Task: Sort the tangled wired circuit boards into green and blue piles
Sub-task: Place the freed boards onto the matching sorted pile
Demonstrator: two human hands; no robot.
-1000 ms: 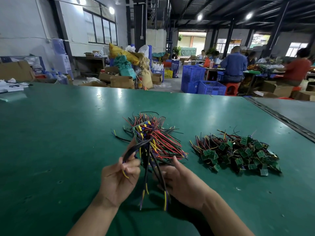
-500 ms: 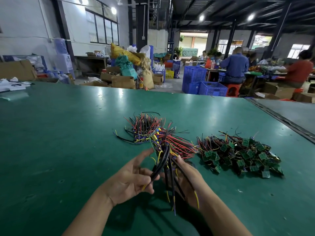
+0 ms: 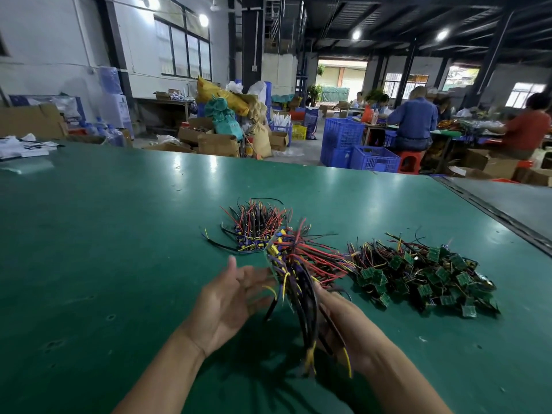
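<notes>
Bare green table (image 3: 104, 249) leftward; green-board pile (image 3: 424, 276) rightward

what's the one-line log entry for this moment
right hand: holds wired bundle | left hand: open beside it | green pile: right | blue pile: behind bundle

A factory workshop, probably for electronics assembly: heaps of wired boards (image 3: 424, 276) on a wide green table (image 3: 89, 234), blue crates (image 3: 340, 135), cardboard boxes (image 3: 218, 144), stuffed sacks (image 3: 224, 118), steel columns (image 3: 252, 40), a dark beamed roof (image 3: 388, 16) with bare lamps (image 3: 356, 34), and seated workers (image 3: 413, 121) beyond.
</notes>
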